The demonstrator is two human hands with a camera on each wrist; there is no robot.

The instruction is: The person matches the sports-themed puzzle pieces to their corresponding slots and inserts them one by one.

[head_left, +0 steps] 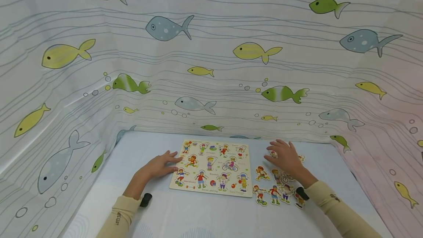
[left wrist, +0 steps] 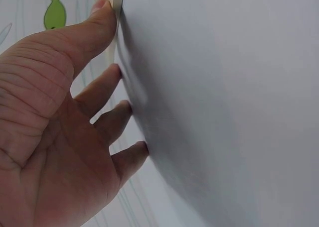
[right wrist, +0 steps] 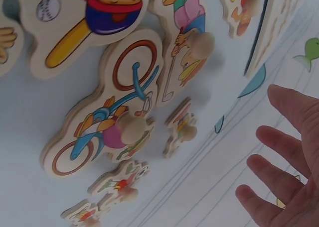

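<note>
A wooden puzzle board (head_left: 199, 166) printed with children doing sports lies flat on the table. My left hand (head_left: 162, 165) is at its left edge; in the left wrist view the thumb (left wrist: 102, 30) touches the board's side and the other fingertips rest on the table. To the right of the board, my right hand (head_left: 286, 159) hovers over loose knobbed puzzle pieces, fingers spread and holding nothing. The right wrist view shows a cyclist piece (right wrist: 112, 107), a golfer piece (right wrist: 197, 15) and a baseball batter piece (right wrist: 70, 45) close by.
More loose pieces, such as a runner (head_left: 262, 173) and a skateboarder (head_left: 259, 195), lie right of the board. A pale blue cloth (head_left: 205, 217) covers the table. Fish-patterned sheeting (head_left: 224, 94) rises behind and on both sides.
</note>
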